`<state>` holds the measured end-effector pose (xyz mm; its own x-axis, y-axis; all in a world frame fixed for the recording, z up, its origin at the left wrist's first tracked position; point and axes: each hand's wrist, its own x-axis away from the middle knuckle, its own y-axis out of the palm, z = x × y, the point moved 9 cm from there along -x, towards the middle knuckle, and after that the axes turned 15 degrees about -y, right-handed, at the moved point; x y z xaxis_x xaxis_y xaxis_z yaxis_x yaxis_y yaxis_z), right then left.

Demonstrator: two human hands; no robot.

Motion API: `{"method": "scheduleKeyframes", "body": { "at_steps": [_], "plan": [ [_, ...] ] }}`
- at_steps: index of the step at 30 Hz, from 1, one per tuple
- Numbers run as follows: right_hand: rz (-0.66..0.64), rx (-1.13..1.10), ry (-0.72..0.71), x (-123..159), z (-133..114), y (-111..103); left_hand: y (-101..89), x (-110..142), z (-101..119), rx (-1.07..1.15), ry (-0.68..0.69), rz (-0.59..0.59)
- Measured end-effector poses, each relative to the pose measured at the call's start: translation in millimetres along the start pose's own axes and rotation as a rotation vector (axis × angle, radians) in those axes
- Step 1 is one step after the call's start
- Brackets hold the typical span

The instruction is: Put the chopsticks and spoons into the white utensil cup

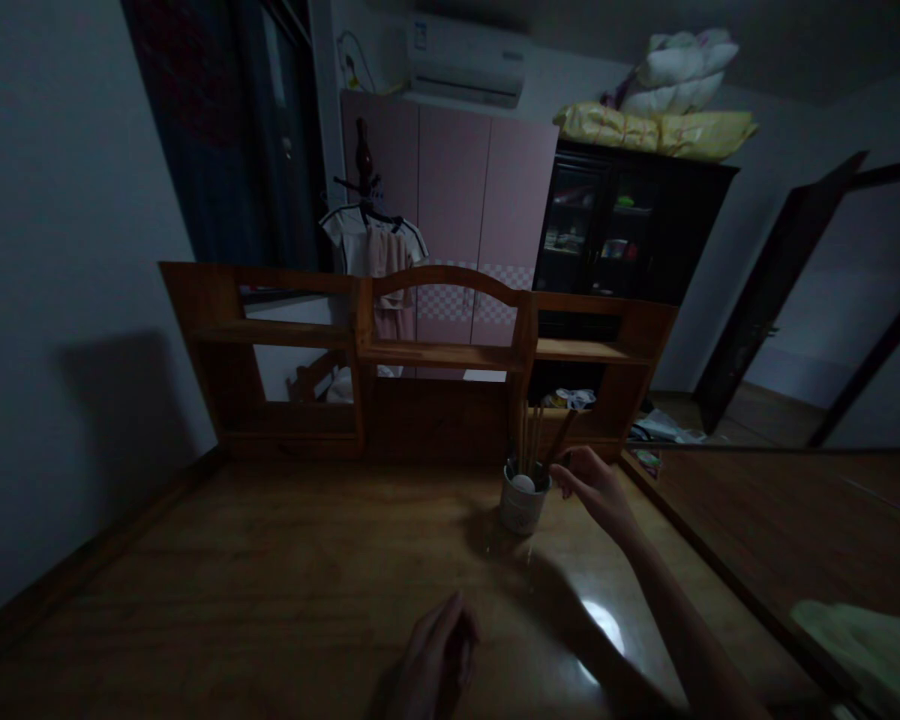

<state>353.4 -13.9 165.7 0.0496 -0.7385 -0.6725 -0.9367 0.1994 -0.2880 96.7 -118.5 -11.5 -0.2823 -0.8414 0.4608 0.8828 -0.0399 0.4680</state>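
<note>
A pale cup (pixel 521 510) stands on the wooden desktop, holding several thin light sticks (pixel 527 440), a wider brown stick (pixel 561 440) leaning right, and a round white thing (pixel 523 483) at its rim. My right hand (pixel 589 490) is at the cup's right side, thumb and fingers pinched together by the rim. Something dark shows at those fingertips, too dim to name. Nearer to me, my left hand (pixel 439 650) is low over the desktop with its fingers curled together, apart from the cup; nothing shows in it.
A wooden shelf unit (pixel 439 355) runs along the desk's back edge, behind the cup. On the left is a wall (pixel 60 400). Past the desk's raised right edge (pixel 690 540) lies a brown surface with a pale cloth (pixel 862 650). The room is dim.
</note>
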Motion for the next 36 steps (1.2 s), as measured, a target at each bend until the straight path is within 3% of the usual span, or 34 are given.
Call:
{"method": "scheduleKeyframes", "body": {
  "at_steps": [4,9,13,20,26,36],
  "plan": [
    [-0.024,-0.027,0.025,3,10,7,-0.8,-7,-6,0.016,0.002,-0.043],
    [-0.034,-0.003,0.005,5,18,9,-4.1,-5,-7,0.146,-0.043,0.045],
    [-0.045,-0.014,-0.004,7,19,9,3.1,1,0,0.07,-0.031,0.029],
    [-0.077,-0.023,0.024,13,24,13,-0.2,1,-1,0.045,-0.011,0.05],
    [-0.113,-0.023,0.023,17,21,14,3.7,3,3,0.015,-0.018,0.017],
    [-0.092,0.058,0.02,24,14,0,-1.1,-6,-9,0.058,-0.039,0.019]
  ]
}}
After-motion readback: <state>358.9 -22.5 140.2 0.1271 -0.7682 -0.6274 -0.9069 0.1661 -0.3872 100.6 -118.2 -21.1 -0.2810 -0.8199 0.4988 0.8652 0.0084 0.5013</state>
